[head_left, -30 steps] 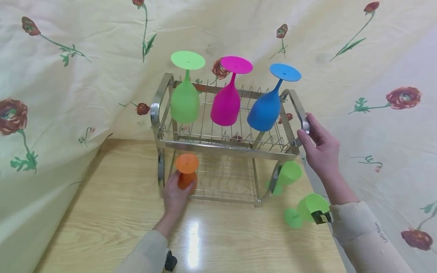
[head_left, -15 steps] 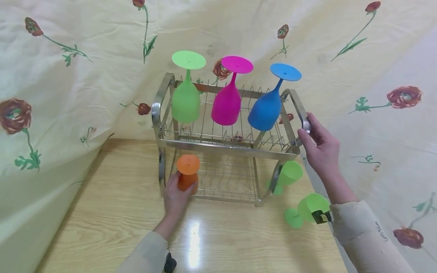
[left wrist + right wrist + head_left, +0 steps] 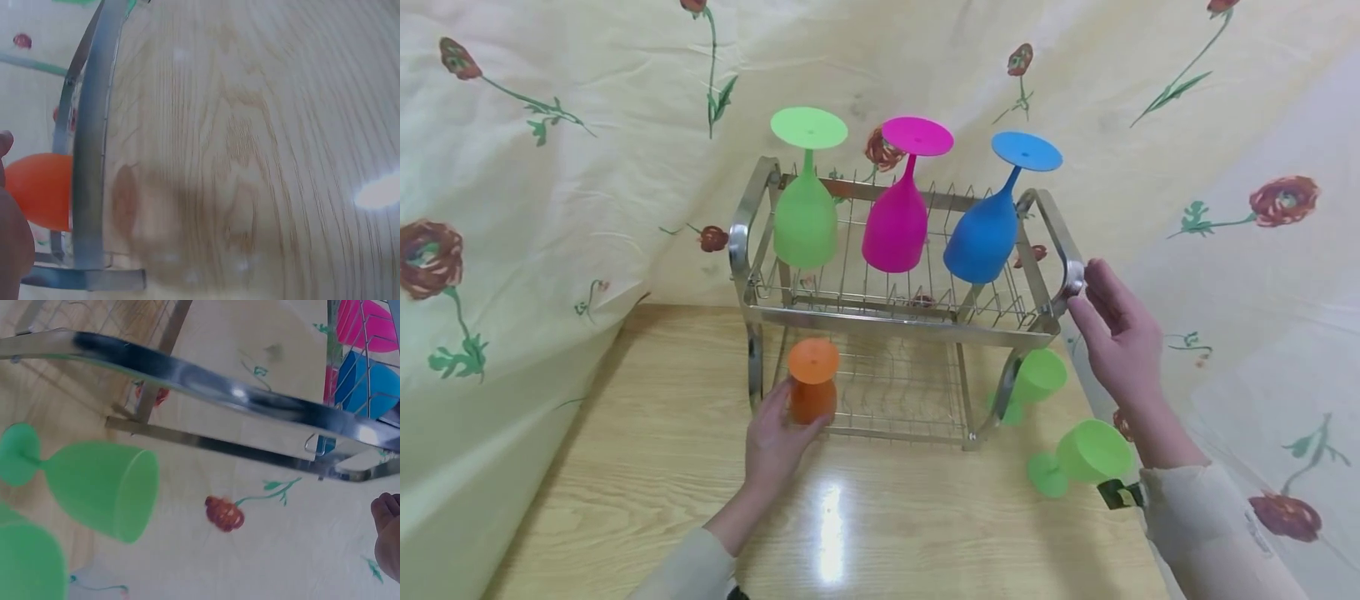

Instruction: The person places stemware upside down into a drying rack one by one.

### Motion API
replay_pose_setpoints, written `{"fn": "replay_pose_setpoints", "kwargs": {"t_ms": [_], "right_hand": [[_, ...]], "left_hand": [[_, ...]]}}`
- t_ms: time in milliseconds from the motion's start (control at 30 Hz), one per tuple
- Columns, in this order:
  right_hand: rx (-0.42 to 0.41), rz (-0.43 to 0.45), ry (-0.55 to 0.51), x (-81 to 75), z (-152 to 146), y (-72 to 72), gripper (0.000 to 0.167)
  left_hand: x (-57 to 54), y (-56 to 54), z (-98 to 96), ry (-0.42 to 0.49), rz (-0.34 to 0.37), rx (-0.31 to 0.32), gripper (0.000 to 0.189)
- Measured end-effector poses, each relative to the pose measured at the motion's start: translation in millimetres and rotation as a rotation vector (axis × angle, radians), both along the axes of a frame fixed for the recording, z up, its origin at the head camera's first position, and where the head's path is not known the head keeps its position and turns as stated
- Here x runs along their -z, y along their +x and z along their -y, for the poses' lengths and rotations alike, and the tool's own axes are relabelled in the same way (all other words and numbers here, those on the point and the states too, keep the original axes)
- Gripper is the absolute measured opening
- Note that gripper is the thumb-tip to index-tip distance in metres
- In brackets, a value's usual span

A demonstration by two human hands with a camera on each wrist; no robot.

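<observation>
An orange goblet (image 3: pixel 814 362) stands upside down on the lower tier of a two-tier metal dish rack (image 3: pixel 895 323), near its left end. My left hand (image 3: pixel 775 446) is around the front left of its bowl, fingers and thumb spread apart; a fingertip may still touch it. In the left wrist view the goblet's orange bowl (image 3: pixel 42 190) meets the rack's bar. Beside the rack's right side frame, my right hand (image 3: pixel 1123 346) has loosely bent fingers and grips nothing. On the upper tier, green (image 3: pixel 806 221), magenta (image 3: pixel 897 227) and blue (image 3: pixel 983 237) goblets stand inverted, the blue one leaning.
Two green goblets lie on their sides right of the rack: one (image 3: pixel 1041 375) close to its leg, the other (image 3: pixel 1093 452) nearer the front. The wooden table (image 3: pixel 925 525) spreads out in front. Floral cloth (image 3: pixel 647 108) hangs behind and along both sides.
My left hand has loosened from the orange goblet and drawn back slightly, leaving it on the lower tier. My right hand has let go of the rack's side frame and shifted right.
</observation>
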State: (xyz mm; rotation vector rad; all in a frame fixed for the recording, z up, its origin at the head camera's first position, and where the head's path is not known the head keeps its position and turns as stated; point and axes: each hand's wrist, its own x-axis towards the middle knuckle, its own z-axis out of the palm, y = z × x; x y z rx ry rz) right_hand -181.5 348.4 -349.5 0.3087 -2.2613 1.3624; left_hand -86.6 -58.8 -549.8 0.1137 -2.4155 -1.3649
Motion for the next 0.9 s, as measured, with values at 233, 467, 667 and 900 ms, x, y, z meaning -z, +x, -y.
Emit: {"fn": "replay_pose_setpoints", "kwargs": {"t_ms": [233,467,667,900], "right_hand": [[0.021,0.127,0.190,20.0,-36,25.5,0.073],[0.062,0.296,0.271,53.0,-68,63.9,0.093],[0.141,0.426,0.228,91.1,-81,85.6,0.106],[0.238,0.408,0.172,120.7,-81,96.7,0.111]], "left_hand": [[-25.5,23.4,19.7,-0.054,0.037,0.102,0.086],[-44.7,40.9,48.6,-0.126,-0.038,0.127,0.081],[-60.5,40.1,75.9,-0.160,-0.068,0.087,0.081],[-74.4,36.3,97.9,-0.180,-0.108,0.042,0.082]]}}
